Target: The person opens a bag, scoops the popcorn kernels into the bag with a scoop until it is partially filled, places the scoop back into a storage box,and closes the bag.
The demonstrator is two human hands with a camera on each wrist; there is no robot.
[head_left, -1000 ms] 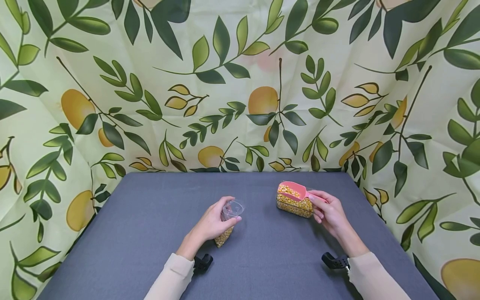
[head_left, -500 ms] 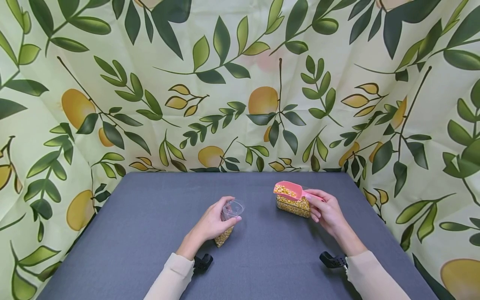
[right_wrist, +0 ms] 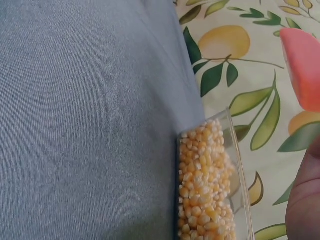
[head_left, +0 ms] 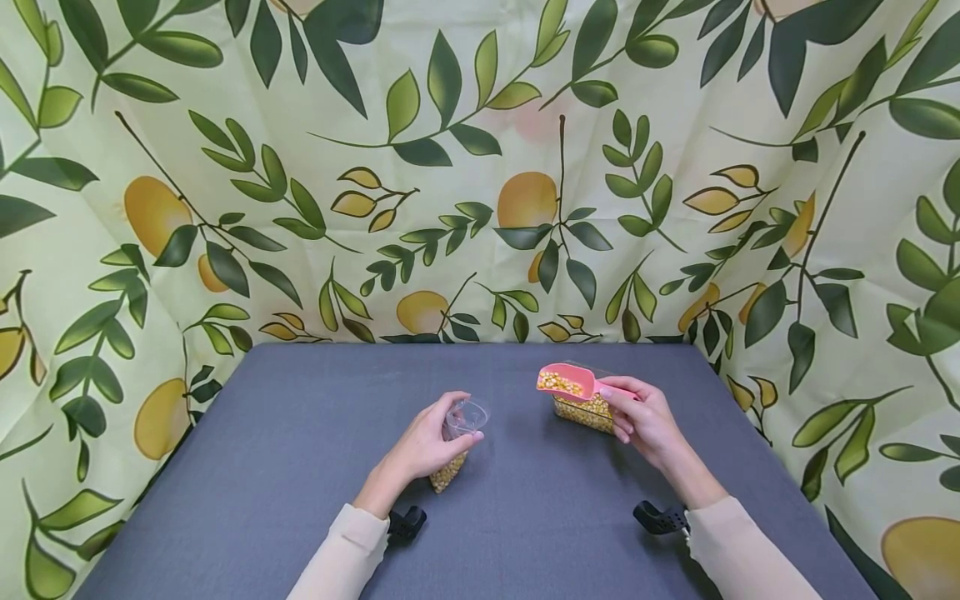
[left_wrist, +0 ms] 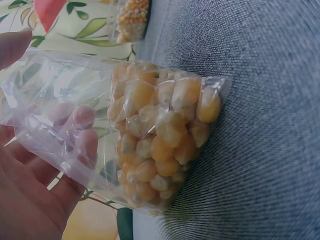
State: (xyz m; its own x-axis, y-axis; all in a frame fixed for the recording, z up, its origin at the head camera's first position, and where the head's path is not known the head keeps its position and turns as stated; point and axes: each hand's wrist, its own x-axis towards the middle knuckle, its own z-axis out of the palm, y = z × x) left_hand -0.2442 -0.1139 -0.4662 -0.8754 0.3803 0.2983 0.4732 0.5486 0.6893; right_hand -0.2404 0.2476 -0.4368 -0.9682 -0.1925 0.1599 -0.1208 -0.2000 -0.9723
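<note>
Compared with a second ago, we see the pink scoop (head_left: 590, 380) shifted leftward—its loaded tip now projects past the left end of the clear container (right_wrist: 239, 160), nearer to the bag (left_wrist: 97, 75). Our right hand (head_left: 643, 422) pinches the scoop's handle, holding the scoop raised above the container, with corn kernels (head_left: 558, 383) in its bowl. The container sits on the table (head_left: 337, 400), itself holding more corn.

Our left hand (head_left: 418, 447) looks unchanged: thumb and fingers curl around the top of the bag, spreading its mouth. The bag stands on the table, corn filling its lower part. The hands are well apart. We judge the work to be at a carrying stage—the scoop loaded, its corn not yet over the bag's mouth.
</note>
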